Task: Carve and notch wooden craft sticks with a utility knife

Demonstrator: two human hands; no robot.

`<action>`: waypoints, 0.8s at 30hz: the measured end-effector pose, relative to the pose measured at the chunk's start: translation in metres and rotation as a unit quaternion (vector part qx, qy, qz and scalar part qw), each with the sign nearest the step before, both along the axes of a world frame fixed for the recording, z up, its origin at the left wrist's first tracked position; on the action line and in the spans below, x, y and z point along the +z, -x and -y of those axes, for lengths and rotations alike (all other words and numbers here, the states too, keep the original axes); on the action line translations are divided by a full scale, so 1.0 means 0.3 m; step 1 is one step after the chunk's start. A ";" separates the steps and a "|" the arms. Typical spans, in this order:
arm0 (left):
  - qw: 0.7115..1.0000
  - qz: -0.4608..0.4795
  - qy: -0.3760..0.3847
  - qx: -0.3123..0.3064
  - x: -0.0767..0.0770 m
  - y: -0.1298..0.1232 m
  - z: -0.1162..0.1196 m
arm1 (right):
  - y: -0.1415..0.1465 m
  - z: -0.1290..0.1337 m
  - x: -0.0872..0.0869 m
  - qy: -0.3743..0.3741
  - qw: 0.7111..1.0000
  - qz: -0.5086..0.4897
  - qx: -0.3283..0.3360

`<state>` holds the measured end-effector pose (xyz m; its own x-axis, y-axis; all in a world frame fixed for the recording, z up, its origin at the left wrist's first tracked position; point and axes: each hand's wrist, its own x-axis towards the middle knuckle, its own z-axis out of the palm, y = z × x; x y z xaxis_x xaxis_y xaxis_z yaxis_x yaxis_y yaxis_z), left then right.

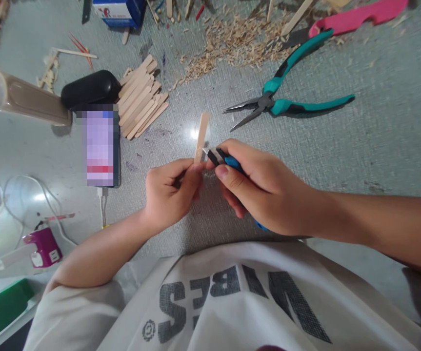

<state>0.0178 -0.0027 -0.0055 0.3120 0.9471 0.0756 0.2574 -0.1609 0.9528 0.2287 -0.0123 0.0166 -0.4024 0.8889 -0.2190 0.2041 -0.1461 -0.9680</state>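
My left hand [175, 192] pinches the lower end of a flat wooden stick [203, 131], which stands nearly upright in the view. Small marks show on the stick just above my left fingertips. My right hand [259, 187] is closed round a blue and black craft knife [232, 162]. The knife's blade tip points left and is at the stick's right edge; whether it touches cannot be made out. Fingertips of both hands are close together below the blade.
Teal pliers [265, 101] lie open beyond my right hand. Wood shavings [232, 44], a pink-handled knife [356, 19] and a blue box [118, 12] lie farther back. Left are stacked sticks [140, 100], a phone [100, 146], a black case [89, 90] and a bottle [30, 97].
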 end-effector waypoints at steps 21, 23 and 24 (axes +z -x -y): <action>0.998 0.054 -0.015 -0.027 -0.002 0.016 -0.021 | -0.019 -0.017 0.021 0.069 0.997 -0.025 0.039; 0.998 0.005 -0.049 -0.025 0.001 0.013 -0.018 | -0.018 -0.019 0.028 0.120 0.991 -0.036 0.043; 0.998 -0.014 -0.062 -0.025 0.003 0.011 -0.018 | -0.016 -0.020 0.030 0.139 0.989 -0.039 0.040</action>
<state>0.0144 0.0026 -0.0047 0.3626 0.9141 0.1816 0.2716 -0.2900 0.9177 0.2335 -0.0064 0.0257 -0.4943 0.7633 -0.4161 0.1516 -0.3957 -0.9058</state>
